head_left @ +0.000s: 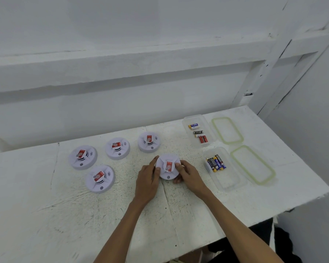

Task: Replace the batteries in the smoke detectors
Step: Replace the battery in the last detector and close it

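we see a white table (46, 205) against a white wall, with five round white smoke detectors on it, each with a red label on its raised middle. both hands are on one smoke detector (167, 167), near the middle of the table and close to the front. the left hand (148, 179) grips its left edge, thumb on the top face, forefinger stretched along the far rim and the other fingers curled beside it. the right hand (188, 176) grips the right edge, thumb pressed on top beside the red label and fingers curled round the near side.

the four other detectors (100, 178) lie face up to the left and behind, apart from one another and untouched.

to the right stand two clear boxes, both open. the far box (193, 118) holds a few loose batteries (198, 132), yellow, black and red. the near box (228, 179) holds a small bunch of dark batteries (216, 163) at its far end. just right of each box lies a clear lid with a green rim, the far lid (227, 130) and the near lid (253, 164), flat on the table.
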### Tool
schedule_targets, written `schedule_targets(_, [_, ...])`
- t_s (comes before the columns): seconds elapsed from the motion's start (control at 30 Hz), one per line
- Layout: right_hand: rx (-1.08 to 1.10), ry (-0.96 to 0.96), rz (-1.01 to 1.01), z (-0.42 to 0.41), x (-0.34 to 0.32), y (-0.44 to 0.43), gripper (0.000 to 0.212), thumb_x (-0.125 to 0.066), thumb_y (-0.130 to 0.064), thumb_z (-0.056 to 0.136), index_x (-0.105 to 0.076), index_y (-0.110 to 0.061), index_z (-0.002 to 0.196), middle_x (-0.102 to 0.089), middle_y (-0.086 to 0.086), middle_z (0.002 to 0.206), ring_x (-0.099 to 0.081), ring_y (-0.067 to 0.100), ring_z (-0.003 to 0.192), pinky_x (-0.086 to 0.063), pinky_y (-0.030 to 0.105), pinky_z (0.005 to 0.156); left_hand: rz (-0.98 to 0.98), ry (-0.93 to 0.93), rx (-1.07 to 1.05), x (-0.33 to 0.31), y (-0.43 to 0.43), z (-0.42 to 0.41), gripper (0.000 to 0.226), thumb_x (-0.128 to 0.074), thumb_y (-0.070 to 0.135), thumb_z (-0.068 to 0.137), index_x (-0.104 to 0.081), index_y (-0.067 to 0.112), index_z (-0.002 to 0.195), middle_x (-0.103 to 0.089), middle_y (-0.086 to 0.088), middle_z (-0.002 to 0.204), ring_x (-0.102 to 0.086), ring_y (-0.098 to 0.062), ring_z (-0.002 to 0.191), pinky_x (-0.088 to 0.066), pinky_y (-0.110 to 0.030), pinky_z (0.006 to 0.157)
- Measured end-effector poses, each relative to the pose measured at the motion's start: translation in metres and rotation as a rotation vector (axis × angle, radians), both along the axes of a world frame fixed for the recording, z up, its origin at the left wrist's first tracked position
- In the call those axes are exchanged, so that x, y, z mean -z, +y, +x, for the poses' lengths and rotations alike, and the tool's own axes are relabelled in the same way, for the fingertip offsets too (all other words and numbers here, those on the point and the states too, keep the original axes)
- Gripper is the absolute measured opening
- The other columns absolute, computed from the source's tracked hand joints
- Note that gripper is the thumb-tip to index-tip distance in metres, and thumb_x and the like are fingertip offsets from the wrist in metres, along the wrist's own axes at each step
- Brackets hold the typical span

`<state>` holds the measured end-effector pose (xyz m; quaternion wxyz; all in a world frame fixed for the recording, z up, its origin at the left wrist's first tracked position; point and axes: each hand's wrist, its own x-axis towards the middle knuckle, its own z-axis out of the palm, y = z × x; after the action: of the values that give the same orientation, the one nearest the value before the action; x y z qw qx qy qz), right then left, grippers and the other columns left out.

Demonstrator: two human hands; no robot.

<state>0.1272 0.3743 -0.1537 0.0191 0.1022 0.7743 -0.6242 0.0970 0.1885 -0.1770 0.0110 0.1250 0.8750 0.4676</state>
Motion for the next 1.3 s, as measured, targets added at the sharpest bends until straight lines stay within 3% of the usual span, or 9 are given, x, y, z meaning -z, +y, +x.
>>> schedule_targets(0.7, [0.010, -0.008, 0.016, -0.0002, 0.0013, 0.0000, 0.031, -0.049, -0.041, 0.103, -0.064, -0.016, 0.113, -0.075, 0.010, 0.084, -0.073, 0.028, 0.068, -0.060, 0.033, 0.067, 0.004, 0.013, -0.004, -0.0019, 0.0005, 0.0017, 0.054, -0.031, 0.052, 0.103, -0.041, 0.033, 0.152, -0.061, 0.015, 0.133, -0.053, -0.005, 0.113, -0.044, -0.029, 0.093])
schedule_targets(0.9, [0.003, -0.003, 0.013, 0.0001, 0.0016, -0.0002, 0.030, -0.049, -0.041, 0.103, -0.064, -0.017, 0.114, -0.075, 0.012, 0.082, -0.072, 0.030, 0.068, -0.061, 0.039, 0.069, -0.001, 0.013, 0.000, -0.0040, 0.0001, 0.0029, 0.049, -0.034, 0.046, 0.104, -0.039, 0.037, 0.152, -0.056, 0.024, 0.129, -0.050, -0.001, 0.112, -0.039, -0.023, 0.091])
schedule_targets(1.3, [0.000, -0.003, 0.024, 0.0008, 0.0019, 0.0007, 0.030, -0.048, -0.043, 0.103, -0.064, -0.018, 0.111, -0.074, 0.011, 0.083, -0.073, 0.028, 0.068, -0.061, 0.037, 0.069, 0.004, 0.016, 0.002, -0.0037, 0.0005, 0.0028, 0.049, -0.034, 0.046, 0.105, -0.041, 0.036, 0.152, -0.060, 0.021, 0.131, -0.053, -0.004, 0.113, -0.044, -0.027, 0.092])
